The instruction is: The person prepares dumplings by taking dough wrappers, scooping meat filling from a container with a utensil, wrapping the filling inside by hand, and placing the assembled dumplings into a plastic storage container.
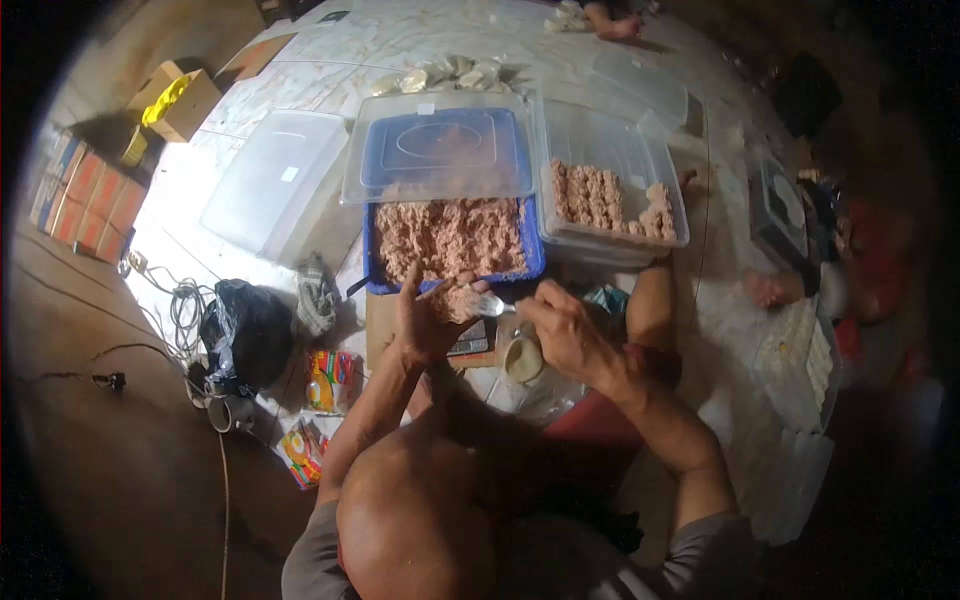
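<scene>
My left hand [428, 325], palm up with the thumb raised, cups a lump of pinkish minced filling [455, 304]. A metal spoon [488, 306] touches this lump; my right hand [560, 325] grips its handle. Just beyond my left hand is a blue tub [540, 255] holding more minced filling [450, 235], partly covered by a clear plastic lid [440, 185]. Right of it, a clear plastic box [665, 165] contains rows of shaped pieces [590, 195]. Below my right hand lies a pale round stack [522, 358] in clear plastic, beside a dark flat device [468, 346].
Another clear lid [275, 180] lies on the tiles at left. Nearby are a black plastic bag [245, 325], a tangle of cables [183, 310], a mug [232, 412] and colourful packets [330, 380]. Filled plastic bags [450, 73] sit behind the tub. Another person's hand [775, 289] shows at right.
</scene>
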Tool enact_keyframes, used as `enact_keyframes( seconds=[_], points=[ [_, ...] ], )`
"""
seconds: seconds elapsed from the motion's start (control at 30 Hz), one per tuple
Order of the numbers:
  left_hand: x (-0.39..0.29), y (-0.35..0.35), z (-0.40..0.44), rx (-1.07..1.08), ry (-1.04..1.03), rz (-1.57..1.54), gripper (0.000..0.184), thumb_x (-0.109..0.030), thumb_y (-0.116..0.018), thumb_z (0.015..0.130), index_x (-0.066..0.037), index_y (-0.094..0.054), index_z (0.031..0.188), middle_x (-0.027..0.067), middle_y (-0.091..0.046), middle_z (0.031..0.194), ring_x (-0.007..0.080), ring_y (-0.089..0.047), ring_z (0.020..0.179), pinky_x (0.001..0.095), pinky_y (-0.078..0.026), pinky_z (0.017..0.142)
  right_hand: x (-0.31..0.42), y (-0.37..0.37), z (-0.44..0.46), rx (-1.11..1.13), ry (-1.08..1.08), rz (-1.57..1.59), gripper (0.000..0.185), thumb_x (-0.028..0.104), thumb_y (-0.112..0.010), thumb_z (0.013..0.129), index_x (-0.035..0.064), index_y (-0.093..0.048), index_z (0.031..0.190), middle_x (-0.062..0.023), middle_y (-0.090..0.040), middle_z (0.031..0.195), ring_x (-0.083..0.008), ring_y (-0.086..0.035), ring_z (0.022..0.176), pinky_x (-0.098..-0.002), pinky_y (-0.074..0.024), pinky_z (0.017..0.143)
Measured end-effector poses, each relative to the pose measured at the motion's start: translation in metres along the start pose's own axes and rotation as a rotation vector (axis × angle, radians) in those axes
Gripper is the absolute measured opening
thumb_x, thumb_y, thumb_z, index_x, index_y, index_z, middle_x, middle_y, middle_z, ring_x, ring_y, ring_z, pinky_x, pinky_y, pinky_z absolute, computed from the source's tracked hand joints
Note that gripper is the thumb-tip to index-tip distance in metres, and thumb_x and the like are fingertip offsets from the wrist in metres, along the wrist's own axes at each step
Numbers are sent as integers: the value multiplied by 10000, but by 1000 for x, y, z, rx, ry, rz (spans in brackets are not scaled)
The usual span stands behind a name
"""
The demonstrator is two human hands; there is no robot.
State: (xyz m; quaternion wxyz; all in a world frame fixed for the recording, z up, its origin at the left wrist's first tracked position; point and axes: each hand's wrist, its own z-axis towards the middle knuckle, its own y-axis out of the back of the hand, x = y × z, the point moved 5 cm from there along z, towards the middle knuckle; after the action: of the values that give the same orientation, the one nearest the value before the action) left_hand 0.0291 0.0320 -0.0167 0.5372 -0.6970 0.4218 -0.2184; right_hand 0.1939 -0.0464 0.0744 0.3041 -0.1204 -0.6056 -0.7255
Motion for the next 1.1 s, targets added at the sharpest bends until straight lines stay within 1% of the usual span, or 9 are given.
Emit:
enact_keyframes(
  seconds=[0.17,0.27,0.37,0.5,0.77,0.8,0.83,1.03,1.1],
  points=[
    [-4,-13,2,128,23,234,732,-664,-438,974,-9,-587,1265,126,-640,1202,265,-607,1083,475,-450,1030,-17,-11,-9,-55,61,-2,101,83,-622,900,37,-663,981,-122,-604,898,-314,-657,794,-430,-520,643],
    [-12,4,-7,-120,-53,254,723,-669,-381,989,-29,-605,1241,116,-657,1135,256,-634,998,504,-479,981,-2,12,-6,-219,-40,105,137,54,-580,917,32,-649,1033,-138,-623,926,-341,-657,816,-423,-526,684],
    [-12,-11,-4,135,38,382,811,-697,-343,983,-7,-545,1360,100,-662,1060,262,-660,912,511,-505,949,1,17,-4,-338,-109,101,114,42,-557,925,4,-632,1003,-151,-610,917,-353,-650,834,-418,-519,694],
    [-6,-31,-11,-23,50,273,918,-748,-364,948,37,-496,1406,143,-664,1133,259,-644,973,484,-505,945,-15,-18,1,-158,9,14,102,6,-586,898,-27,-632,983,-173,-604,942,-376,-634,865,-436,-514,743],
    [-6,-35,-12,-76,-30,348,891,-745,-390,941,3,-435,1424,226,-639,1223,314,-643,912,448,-528,813,-36,-27,10,-459,-128,76,113,35,-556,921,-13,-611,1007,-192,-611,957,-389,-625,883,-463,-510,765],
    [-14,-12,-1,289,140,195,883,-730,-406,945,-4,-402,1448,271,-626,1231,334,-662,884,435,-540,801,-40,-24,14,-465,-128,75,113,35,-556,921,-13,-611,1007,-192,-611,957,-389,-625,883,-463,-510,765],
    [-17,-8,1,294,143,199,883,-730,-406,945,-4,-402,1448,271,-626,1231,334,-662,884,435,-540,801,-47,-22,19,-425,-191,24,114,35,-548,922,-14,-605,1008,-201,-617,977,-402,-626,901,-472,-508,782],
    [-22,-29,-1,80,-63,62,908,-736,-379,947,49,-436,1400,297,-563,1339,391,-609,1143,511,-464,1014,-49,-6,18,-378,-367,-370,146,49,-524,937,-9,-611,1038,-222,-643,1009,-429,-636,998,-482,-502,855],
    [-20,-23,-6,97,-152,132,900,-737,-408,938,62,-500,1339,274,-552,1365,391,-584,1188,506,-442,1042,-18,12,13,-402,-266,148,174,55,-525,933,4,-628,1063,-215,-640,999,-420,-639,953,-474,-506,833]
  ],
)
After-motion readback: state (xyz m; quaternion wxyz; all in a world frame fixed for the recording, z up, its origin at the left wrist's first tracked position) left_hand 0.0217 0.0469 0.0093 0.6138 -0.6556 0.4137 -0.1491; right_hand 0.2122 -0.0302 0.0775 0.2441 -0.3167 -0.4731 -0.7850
